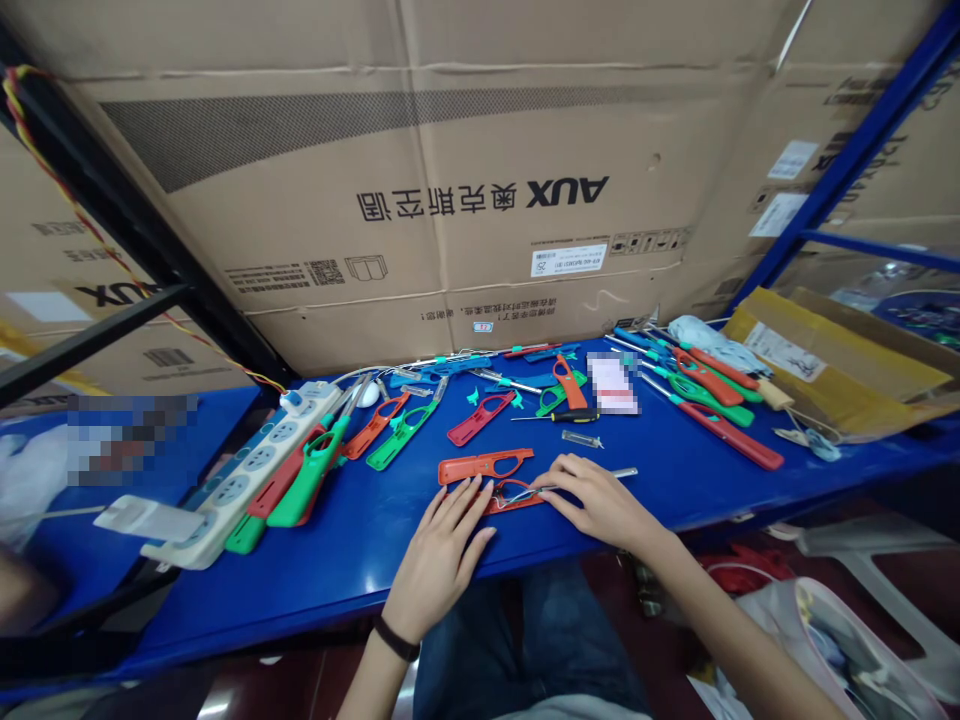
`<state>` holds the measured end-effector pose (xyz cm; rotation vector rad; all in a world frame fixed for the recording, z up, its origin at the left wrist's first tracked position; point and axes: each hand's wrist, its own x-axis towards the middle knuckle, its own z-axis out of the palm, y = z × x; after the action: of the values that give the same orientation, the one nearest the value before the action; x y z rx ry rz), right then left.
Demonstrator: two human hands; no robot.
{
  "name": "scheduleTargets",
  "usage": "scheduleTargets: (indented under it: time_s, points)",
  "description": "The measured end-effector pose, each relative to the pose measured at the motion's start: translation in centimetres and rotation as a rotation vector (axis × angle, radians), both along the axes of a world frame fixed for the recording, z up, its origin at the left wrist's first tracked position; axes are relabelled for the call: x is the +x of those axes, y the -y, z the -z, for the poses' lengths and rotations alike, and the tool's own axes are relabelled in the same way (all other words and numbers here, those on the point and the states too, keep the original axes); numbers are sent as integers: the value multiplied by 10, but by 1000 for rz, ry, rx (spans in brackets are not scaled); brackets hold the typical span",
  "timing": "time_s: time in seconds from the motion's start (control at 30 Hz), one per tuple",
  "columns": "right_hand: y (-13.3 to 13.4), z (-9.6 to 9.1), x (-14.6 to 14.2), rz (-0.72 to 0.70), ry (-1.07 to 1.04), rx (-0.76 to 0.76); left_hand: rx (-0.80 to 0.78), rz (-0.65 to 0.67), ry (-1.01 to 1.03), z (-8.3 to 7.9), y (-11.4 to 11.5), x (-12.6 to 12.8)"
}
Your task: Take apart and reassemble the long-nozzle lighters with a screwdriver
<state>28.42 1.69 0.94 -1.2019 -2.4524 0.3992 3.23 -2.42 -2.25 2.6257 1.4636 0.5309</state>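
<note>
An opened orange gas lighter [517, 507] lies near the table's front edge, with thin wires showing inside its shell. Its metal tube [627, 472] sticks out to the right, beyond my right hand [596, 497], whose thumb and fingers pinch at the inner parts. My left hand [441, 548] rests with fingers stretched and thumb apart, its fingertips at the lighter's left end. Just above lies a separate orange lighter shell half [484, 466]. My fingers hide part of the opened lighter.
Behind are a red shell [480, 418], a screwdriver [576, 415] and a clear small part [581, 438]. A power strip [255, 470] with lighters beside it stands left. More lighters [731, 433] and an open carton [817, 370] are right. Large cardboard boxes [480, 130] form the back.
</note>
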Motion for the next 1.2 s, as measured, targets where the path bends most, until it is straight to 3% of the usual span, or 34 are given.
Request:
scheduleTargets:
  time_s: [0.43,1.2]
  points:
    - [-1,3,-5,32,-26,58,-20,2,52,1,1,1]
    - [5,6,-3,54,-36,7,22,31,33,1,-1,0]
